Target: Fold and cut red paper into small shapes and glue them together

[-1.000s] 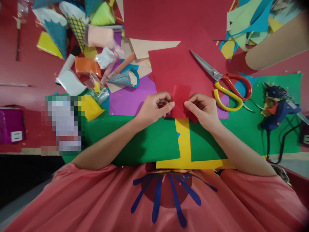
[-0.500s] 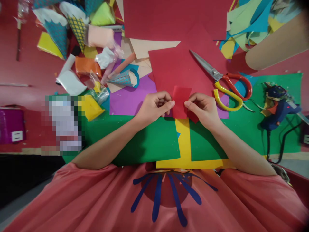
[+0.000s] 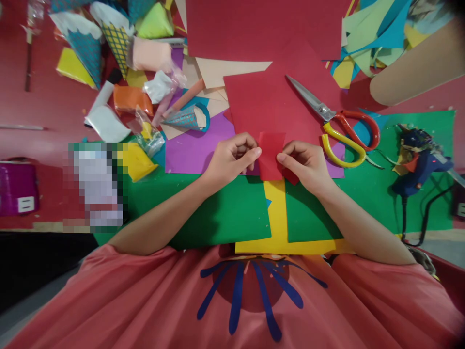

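Note:
Between my two hands is a small red piece of paper (image 3: 271, 156), held upright over the table. My left hand (image 3: 236, 156) pinches its left edge between thumb and curled fingers. On the opposite edge, my right hand (image 3: 304, 162) grips it the same way, and a darker red flap shows below the right thumb. Scissors (image 3: 327, 116) with one yellow and one red handle lie just beyond my right hand, their blades resting on a large red sheet (image 3: 261, 102). Purple paper (image 3: 203, 150) lies under and beside my left hand.
Green sheets (image 3: 218, 208) and a yellow sheet (image 3: 278, 218) cover the near side. To the right are a blue glue gun (image 3: 417, 169) and a cardboard tube (image 3: 417, 68). Packets of clay (image 3: 132, 99) and paper cones (image 3: 85, 51) crowd the left; paper scraps (image 3: 374, 34) lie at the far right.
The small red paper has shifted very slightly toward me and to the left, and its top edge has tilted a little. Both hands keep their hold; everything else stays put.

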Tool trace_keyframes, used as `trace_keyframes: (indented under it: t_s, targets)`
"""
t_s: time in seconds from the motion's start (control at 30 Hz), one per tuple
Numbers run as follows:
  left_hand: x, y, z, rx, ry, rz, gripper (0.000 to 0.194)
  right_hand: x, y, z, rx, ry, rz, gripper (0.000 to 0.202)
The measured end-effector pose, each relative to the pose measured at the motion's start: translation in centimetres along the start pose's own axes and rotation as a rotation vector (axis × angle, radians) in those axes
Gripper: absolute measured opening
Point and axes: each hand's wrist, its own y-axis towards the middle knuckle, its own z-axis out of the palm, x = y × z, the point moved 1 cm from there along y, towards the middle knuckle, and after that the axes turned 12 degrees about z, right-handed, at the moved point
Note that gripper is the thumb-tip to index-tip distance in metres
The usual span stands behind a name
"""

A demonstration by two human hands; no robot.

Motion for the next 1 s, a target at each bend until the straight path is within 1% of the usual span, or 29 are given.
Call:
trace_keyframes:
  t_s: [0.2,0.37,0.57,0.7,0.9,1.0]
  targets:
    - [0.06,-0.01,-0.11,-0.001,0.039,0.007,0.022,0.02,0.04,0.06,0.029,-0.027,0.013,0.027]
    - [0.33,0.01,-0.18,-0.017,0.019,-0.003,0.022,0.05,0.06,0.00,0.049,-0.059,-0.009,0.025]
    - [0.27,0.00,-0.15,-0.040,0.004,0.020,0.027,0.03,0.09,0.00,0.066,-0.067,-0.017,0.024]
    - [0.32,0.09,-0.21,-0.049,0.009,0.005,0.027,0.11,0.09,-0.03,0.068,-0.071,-0.017,0.025]
    - [0.14,0.14,-0.25,-0.094,-0.001,0.064,0.025,0.22,0.02,0.02,0.071,-0.075,-0.017,0.022]
    - [0.24,0.17,-0.25,-0.096,-0.010,0.062,0.026,0.26,0.02,0.05,0.073,-0.074,-0.015,0.022]
